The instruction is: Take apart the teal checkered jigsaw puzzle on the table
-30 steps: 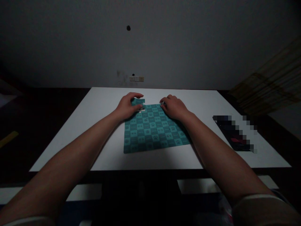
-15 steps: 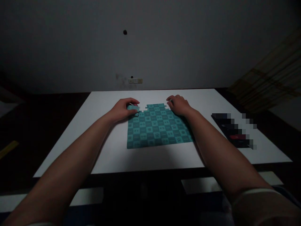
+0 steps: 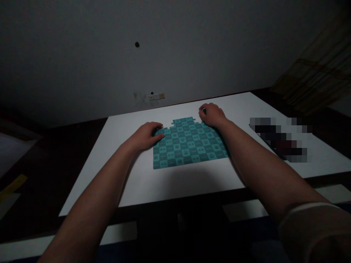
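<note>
The white table (image 3: 246,106), bearing a teal puzzle (image 3: 189,144), faces a grey wall (image 3: 82,62).

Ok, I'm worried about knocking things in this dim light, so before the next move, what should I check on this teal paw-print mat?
Teal paw-print mat lying flat on the white table: ok.
Left hand resting open on the mat's left edge: ok.
Right hand at the mat's far right edge, touching it: cannot tell.
Far edge of the mat, pieces locked together: cannot tell; notches show.
Blurred dark item lying apart from the mat: ok.
</note>
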Tool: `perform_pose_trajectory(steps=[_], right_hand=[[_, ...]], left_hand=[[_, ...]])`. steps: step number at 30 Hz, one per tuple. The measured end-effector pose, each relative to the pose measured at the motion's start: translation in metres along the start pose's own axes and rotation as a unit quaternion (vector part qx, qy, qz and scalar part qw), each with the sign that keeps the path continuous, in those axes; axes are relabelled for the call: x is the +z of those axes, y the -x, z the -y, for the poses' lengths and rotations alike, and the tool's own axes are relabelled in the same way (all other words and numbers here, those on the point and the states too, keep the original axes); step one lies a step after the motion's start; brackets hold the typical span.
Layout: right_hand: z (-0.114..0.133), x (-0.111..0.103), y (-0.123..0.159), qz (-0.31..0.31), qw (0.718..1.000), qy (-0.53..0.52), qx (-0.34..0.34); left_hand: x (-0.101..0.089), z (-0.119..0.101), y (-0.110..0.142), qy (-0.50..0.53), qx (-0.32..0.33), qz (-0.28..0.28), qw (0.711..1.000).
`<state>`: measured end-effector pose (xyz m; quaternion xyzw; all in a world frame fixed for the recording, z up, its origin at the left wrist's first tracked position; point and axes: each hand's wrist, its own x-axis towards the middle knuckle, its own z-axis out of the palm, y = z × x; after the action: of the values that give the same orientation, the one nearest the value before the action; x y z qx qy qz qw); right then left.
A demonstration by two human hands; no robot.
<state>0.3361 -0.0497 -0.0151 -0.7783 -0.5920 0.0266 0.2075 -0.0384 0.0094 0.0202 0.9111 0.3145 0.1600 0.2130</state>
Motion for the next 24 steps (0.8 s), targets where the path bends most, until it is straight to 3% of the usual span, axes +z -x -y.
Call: perform_pose_trajectory(steps=[8,18,20,24], right_hand=[[0.001,0.001,-0.001,-0.001,1.0,0.006,0.006],[0.004,-0.001,0.0,0.008,1.0,0.011,0.002],[0.005,-0.002,0.0,0.01,1.0,0.014,0.004],[0.006,-0.004,0.001,0.014,1.0,0.016,0.006]], left_hand=[[0.005,0.002,-0.003,0.033,-0.01,-0.01,0.999],[0.003,-0.01,-0.002,0.045,0.035,-0.08,0.995],[0.005,-0.011,-0.003,0.064,0.018,-0.089,0.994],[0.015,-0.009,-0.005,0.184,-0.08,-0.092,0.975]])
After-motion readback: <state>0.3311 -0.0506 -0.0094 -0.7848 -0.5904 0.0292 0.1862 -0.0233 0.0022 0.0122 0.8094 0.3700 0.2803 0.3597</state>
